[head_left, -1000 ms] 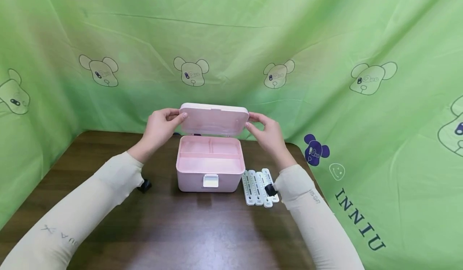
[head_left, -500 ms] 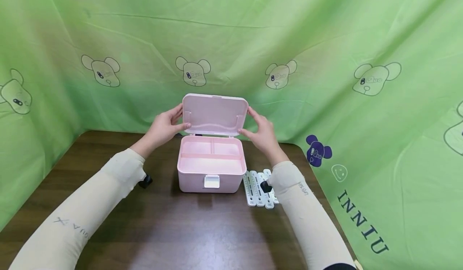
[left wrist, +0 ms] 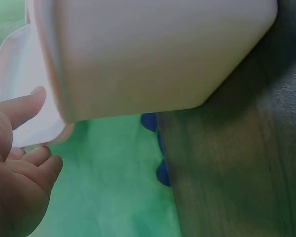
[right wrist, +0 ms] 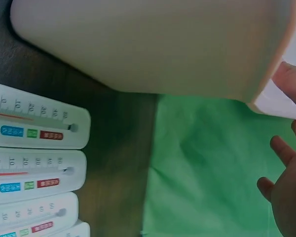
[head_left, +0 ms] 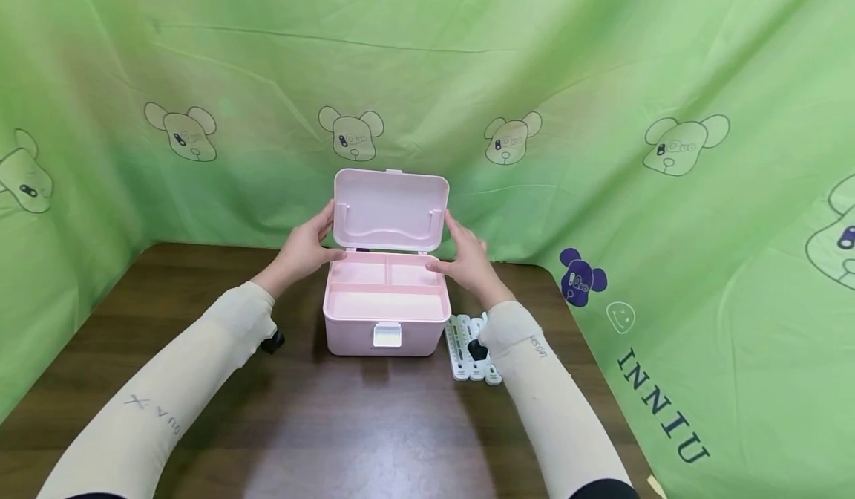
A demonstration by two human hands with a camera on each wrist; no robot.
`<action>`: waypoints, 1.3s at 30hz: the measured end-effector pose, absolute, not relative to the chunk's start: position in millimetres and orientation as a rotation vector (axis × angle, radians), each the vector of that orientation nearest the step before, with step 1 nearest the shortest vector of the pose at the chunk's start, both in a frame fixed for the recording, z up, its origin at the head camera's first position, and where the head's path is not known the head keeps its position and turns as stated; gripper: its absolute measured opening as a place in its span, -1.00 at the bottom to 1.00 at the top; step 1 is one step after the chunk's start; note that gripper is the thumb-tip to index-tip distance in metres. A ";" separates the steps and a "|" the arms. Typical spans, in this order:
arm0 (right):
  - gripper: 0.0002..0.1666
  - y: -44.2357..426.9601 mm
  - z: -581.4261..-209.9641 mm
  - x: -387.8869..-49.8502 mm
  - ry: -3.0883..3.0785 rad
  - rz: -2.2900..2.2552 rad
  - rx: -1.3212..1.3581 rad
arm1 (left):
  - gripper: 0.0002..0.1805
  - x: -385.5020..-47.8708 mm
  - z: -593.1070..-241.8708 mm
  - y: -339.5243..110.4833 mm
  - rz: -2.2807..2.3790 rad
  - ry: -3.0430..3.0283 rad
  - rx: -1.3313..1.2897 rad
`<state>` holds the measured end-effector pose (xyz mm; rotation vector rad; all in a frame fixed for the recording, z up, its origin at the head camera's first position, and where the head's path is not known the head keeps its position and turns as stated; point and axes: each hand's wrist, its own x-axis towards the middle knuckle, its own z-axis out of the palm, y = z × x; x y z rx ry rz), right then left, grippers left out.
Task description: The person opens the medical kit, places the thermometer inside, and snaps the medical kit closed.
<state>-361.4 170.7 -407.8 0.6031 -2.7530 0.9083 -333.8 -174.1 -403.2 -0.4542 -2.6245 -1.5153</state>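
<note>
The pink box stands on the table with its lid raised nearly upright at the back. A divided pink tray shows at its top, and a white latch is on its front. My left hand is beside the lid's lower left edge, thumb straight over the box's back left corner. At the other side, my right hand has its fingertips by the lid's right edge and its thumb over the back right corner. In both wrist views the fingers look relaxed and spread; the left fingertips are partly hidden behind the lid.
Several white thermometers lie side by side on the brown table, right of the box and partly under my right wrist. Their scales show in the right wrist view, on the nearest thermometer. A green curtain hangs behind the table.
The lid has swung back from tilted forward to nearly upright. Both hands have followed it, then slid down its sides, the thumbs coming off its inner face.
</note>
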 end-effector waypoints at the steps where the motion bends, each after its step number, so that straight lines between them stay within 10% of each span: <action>1: 0.40 170.5 -409.7 -361.9 -2.760 0.917 0.601 | 0.24 -334.8 -405.1 -174.9 -1.494 -2.639 -0.459; 39: -0.12 189.2 -438.7 -370.6 -2.793 1.864 0.443 | -0.13 -345.8 -438.9 -182.1 -2.087 -2.575 -0.320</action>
